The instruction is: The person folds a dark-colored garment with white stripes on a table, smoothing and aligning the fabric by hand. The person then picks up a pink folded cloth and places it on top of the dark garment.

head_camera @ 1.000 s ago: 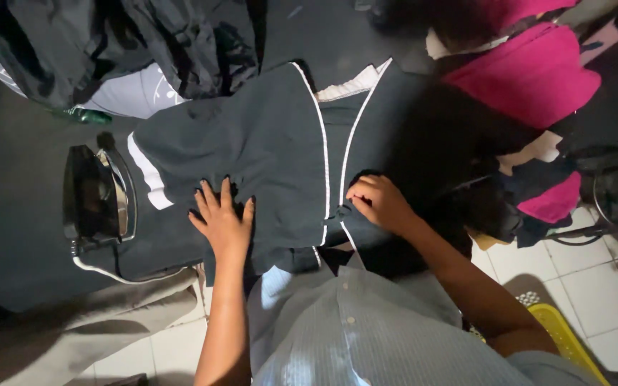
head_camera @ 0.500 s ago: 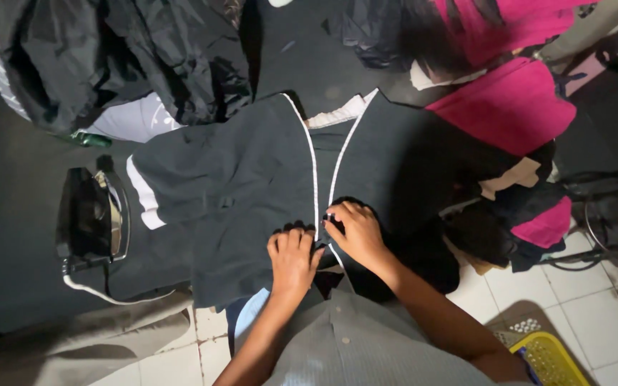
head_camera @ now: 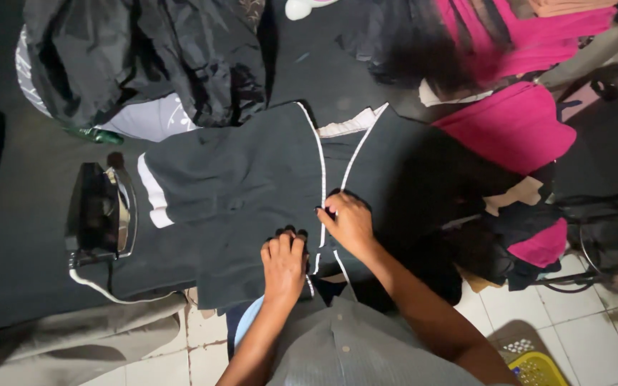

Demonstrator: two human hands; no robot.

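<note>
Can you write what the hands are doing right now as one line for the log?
left hand: flat on black garment | right hand: fingers pinching its white-piped front edge | iron: resting to the left, untouched

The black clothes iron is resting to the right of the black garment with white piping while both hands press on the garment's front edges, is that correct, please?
Not quite. In the head view the black clothes iron rests to the left of the black garment with white piping, beside its sleeve. The rest holds: the left hand and right hand both press on the garment's front edges.
</note>
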